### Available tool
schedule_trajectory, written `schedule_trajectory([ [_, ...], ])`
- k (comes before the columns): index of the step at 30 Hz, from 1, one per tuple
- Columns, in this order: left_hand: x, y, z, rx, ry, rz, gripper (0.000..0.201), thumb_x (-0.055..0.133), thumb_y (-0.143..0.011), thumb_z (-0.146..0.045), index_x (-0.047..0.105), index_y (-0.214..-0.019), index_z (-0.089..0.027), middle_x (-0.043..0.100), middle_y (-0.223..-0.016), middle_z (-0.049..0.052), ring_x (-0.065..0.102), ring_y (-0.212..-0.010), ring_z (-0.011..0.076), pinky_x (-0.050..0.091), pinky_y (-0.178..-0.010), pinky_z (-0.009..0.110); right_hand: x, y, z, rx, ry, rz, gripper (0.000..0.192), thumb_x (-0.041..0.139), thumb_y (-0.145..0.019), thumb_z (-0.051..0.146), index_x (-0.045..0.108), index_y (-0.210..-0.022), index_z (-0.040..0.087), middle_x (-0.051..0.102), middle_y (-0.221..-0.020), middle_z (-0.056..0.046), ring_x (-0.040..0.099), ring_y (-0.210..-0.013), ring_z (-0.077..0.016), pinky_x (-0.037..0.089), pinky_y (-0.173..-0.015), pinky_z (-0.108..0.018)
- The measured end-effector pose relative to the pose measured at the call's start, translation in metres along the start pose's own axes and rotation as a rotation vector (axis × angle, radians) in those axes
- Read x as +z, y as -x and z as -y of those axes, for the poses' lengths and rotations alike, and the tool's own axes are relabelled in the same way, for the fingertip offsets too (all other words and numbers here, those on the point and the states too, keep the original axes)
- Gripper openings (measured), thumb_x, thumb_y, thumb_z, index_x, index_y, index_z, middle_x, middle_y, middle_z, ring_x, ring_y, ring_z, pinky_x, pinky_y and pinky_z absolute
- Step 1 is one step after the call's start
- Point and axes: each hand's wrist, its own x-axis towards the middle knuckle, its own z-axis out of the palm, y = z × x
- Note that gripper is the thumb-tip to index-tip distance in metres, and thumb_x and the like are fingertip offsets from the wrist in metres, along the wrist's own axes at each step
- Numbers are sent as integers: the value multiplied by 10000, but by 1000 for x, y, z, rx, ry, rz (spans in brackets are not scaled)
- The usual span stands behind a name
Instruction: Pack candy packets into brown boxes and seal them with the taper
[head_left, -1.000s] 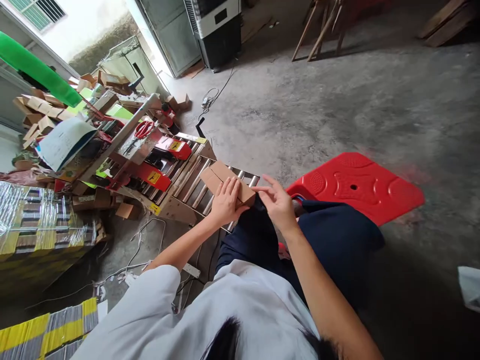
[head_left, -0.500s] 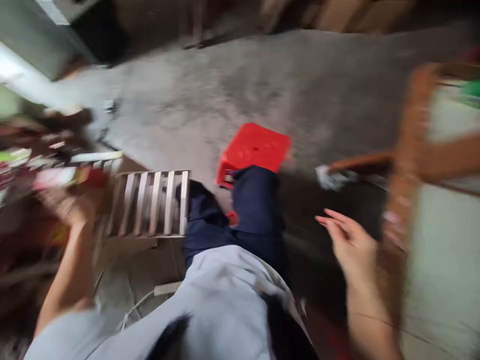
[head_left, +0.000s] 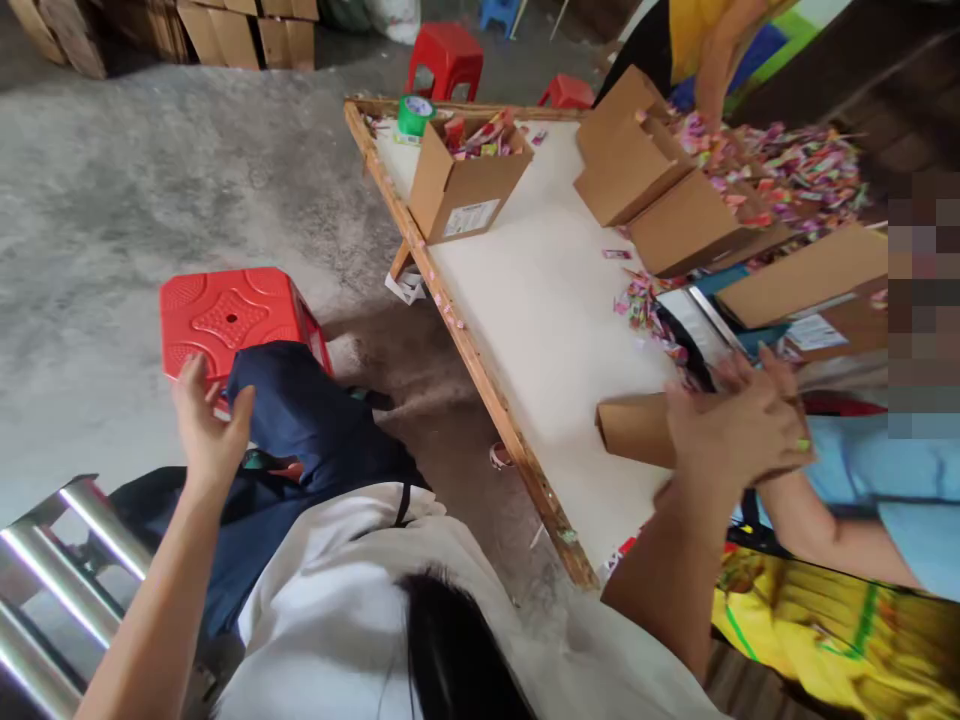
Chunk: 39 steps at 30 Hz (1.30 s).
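Note:
My left hand [head_left: 206, 430] is empty, its thumb and fingers apart, in front of the near edge of a red plastic stool [head_left: 234, 318] and beside my knee. Across the white tabletop [head_left: 525, 310], my right hand [head_left: 727, 430] grips a small cardboard box [head_left: 636, 428] from above. Its fingers partly cover the box, and some blur hides their exact hold. A co-worker's forearm [head_left: 799, 525] in a blue sleeve reaches in from the right, close to my right hand. Small pink wrapped packets [head_left: 649, 305] lie loose on the table beyond the box.
An upright carton [head_left: 469, 195] full of packets stands near the table's far corner, beside green tape [head_left: 415, 115]. More open cartons [head_left: 630, 150] stand before a large packet heap [head_left: 802, 175]. Another person's arm [head_left: 716, 70] reaches in there. A metal slatted rack [head_left: 67, 570] is at lower left.
My view has swung right, bringing the tabletop and co-workers into sight. My right hand has gone from empty to gripping the box. My left hand has left the blurred pink-and-red thing by the rack.

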Motion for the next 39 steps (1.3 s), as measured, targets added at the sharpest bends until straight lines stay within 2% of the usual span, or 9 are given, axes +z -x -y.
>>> schedule_trajectory([
  [3,34,8,-25,-79,90,144,620,687,-814,-494,530,-1348,-221,556,-1373,114,588,-1231,263,566,-970,440,2,-2,-58,400,134,284,745,676,-787,553,558,-1354,85,603,-1123,-318,554,-1119,-486,376,-764,-537],
  [6,72,24,-47,-207,176,346,511,631,-835,-529,632,-1206,-178,659,-1211,130,645,-1127,272,570,-938,440,2,5,-71,318,170,498,624,519,-848,649,675,-1202,159,593,-824,-171,602,-928,-433,348,-649,-462],
  [10,139,45,-91,-392,444,687,645,700,-732,-617,642,-1164,-141,689,-1172,172,650,-1112,314,528,-978,487,0,21,-33,200,170,431,537,517,-877,575,722,-1130,148,607,-751,-128,580,-764,-326,328,-626,-397],
  [14,198,60,-144,-738,668,1066,838,610,-774,-730,510,-1395,-175,516,-1461,194,519,-1326,347,467,-1047,479,-11,41,22,43,-34,398,367,660,-805,463,762,-974,153,623,-661,-73,496,-609,-207,304,-598,-307],
  [17,220,61,-168,-979,809,1288,952,423,-808,-832,381,-1508,-188,396,-1559,185,458,-1388,343,418,-1092,465,-36,56,57,-181,-50,311,286,669,-820,457,756,-859,187,604,-591,-42,421,-535,-163,232,-564,-281],
  [20,223,56,-171,-1080,1065,1343,969,344,-812,-860,395,-1499,-179,537,-1444,174,587,-1250,304,452,-1050,433,-65,68,86,-415,-56,166,257,654,-866,423,731,-776,195,639,-607,-44,446,-525,-154,216,-553,-279],
  [28,163,45,-132,-1301,1600,857,761,345,-930,-719,592,-1306,-105,720,-1105,152,702,-934,245,517,-962,415,-90,102,167,-1028,-476,240,255,531,-986,374,730,-883,254,746,-812,-10,645,-688,-170,369,-598,-274],
  [34,53,48,-82,-1245,1663,225,751,316,-946,-711,651,-1233,-103,749,-987,122,712,-876,222,508,-984,376,-106,132,247,-1391,-634,252,287,480,-980,226,639,-741,240,660,-685,-7,595,-686,-183,322,-608,-312],
  [39,-39,88,-40,-1056,1487,-336,662,476,-900,-693,690,-1180,-132,739,-1060,137,693,-1033,280,518,-989,396,-111,174,325,-1837,-961,156,275,452,-938,151,605,-724,232,562,-595,-2,522,-606,-171,287,-615,-335],
])
